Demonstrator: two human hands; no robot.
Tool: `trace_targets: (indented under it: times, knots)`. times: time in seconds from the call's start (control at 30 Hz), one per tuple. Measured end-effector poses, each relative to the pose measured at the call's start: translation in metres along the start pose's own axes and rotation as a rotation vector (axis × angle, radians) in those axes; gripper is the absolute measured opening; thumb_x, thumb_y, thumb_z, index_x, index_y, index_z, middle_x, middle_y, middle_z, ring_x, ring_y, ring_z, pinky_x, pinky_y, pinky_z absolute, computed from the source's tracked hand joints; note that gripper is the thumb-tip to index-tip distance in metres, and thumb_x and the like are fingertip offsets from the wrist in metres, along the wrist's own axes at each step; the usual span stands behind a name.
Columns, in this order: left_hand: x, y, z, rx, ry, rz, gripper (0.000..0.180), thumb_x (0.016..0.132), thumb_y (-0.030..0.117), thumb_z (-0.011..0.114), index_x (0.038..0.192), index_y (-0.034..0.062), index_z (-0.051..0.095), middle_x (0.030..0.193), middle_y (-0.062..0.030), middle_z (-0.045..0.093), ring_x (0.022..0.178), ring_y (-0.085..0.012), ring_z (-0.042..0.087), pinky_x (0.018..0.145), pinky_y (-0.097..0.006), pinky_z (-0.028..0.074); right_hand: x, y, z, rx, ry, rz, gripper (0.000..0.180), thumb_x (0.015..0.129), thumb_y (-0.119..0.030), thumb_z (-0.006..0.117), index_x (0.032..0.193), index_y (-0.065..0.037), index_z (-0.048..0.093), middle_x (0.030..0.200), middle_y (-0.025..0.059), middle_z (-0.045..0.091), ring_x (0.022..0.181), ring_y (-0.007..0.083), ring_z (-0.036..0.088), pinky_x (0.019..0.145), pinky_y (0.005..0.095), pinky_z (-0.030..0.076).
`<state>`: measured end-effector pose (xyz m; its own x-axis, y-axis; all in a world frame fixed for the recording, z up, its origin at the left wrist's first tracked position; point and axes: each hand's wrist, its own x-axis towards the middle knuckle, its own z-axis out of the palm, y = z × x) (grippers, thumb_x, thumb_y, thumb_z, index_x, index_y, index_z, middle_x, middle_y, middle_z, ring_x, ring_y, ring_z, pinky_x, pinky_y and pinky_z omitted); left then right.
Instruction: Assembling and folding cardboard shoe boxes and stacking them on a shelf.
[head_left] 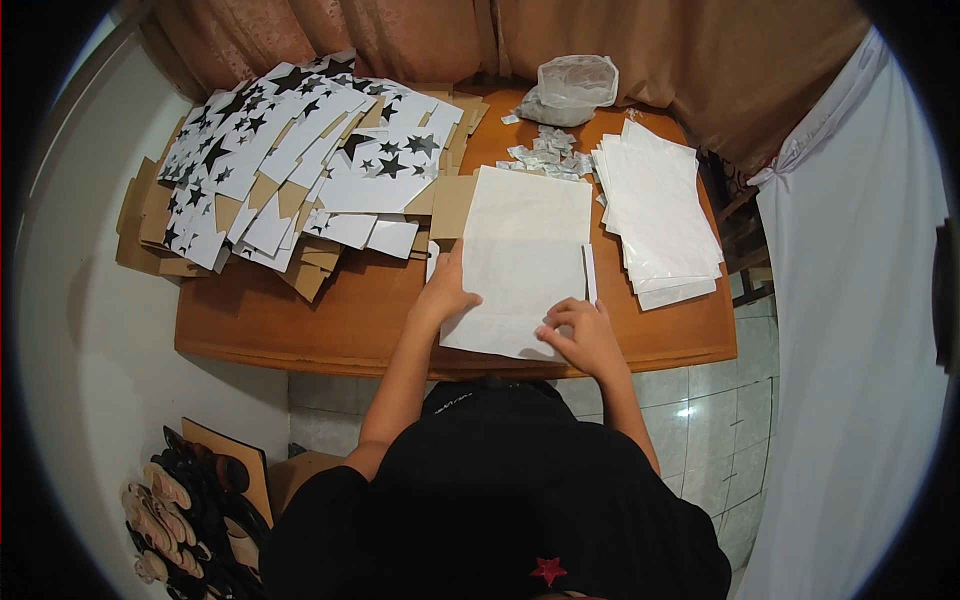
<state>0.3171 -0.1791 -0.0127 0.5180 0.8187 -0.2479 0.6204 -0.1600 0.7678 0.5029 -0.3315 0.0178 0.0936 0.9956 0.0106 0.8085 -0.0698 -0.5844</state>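
Note:
A white sheet of paper [520, 270] lies at the table's front edge. Its far half looks creamier than its near half, and a narrow white strip [590, 270] stands up along its right side. My left hand [446, 288] grips the sheet's left edge, thumb on top and the other fingers mostly hidden beyond the edge. Over the near right part, my right hand [582, 338] is curled with thumb and forefinger close together; whatever is between them is too small to make out. A small white flap [432, 258] shows beside the left hand.
Star-printed white and brown cardboard pieces [300, 160] are heaped at the left of the wooden table [380, 320]. Stacked white sheets [660, 210] lie to the right. Small clear packets [548, 152] and a plastic bag [575, 90] sit at the back. Shoes [165, 510] stand lower left.

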Motion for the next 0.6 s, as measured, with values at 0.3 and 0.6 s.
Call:
trace_targets:
  times: [0.3,0.6]
  knots:
    - [0.016,-0.004,0.02,0.275,0.055,0.519,0.037,0.078,0.018,0.062,0.114,0.008,0.057,0.131,-0.0185,0.041,0.126,-0.0336,0.034,0.1,-0.043,0.031,0.074,0.025,0.004,0.157,0.079,-0.145,0.019,0.08,-0.006,0.054,0.097,-0.004,0.062,0.1,0.0125,0.057,0.093,0.031,0.054,0.079,0.0393,0.044]
    - [0.01,-0.008,0.053,0.356,-0.313,0.07,0.065,0.083,0.058,0.044,0.132,0.0159,0.043,0.143,-0.02,0.023,0.132,-0.0427,0.018,0.105,-0.052,0.02,0.106,0.061,0.048,-0.085,-0.168,-0.213,0.025,0.079,-0.013,0.058,0.103,-0.007,0.061,0.099,0.012,0.058,0.094,0.0314,0.056,0.081,0.0411,0.046]
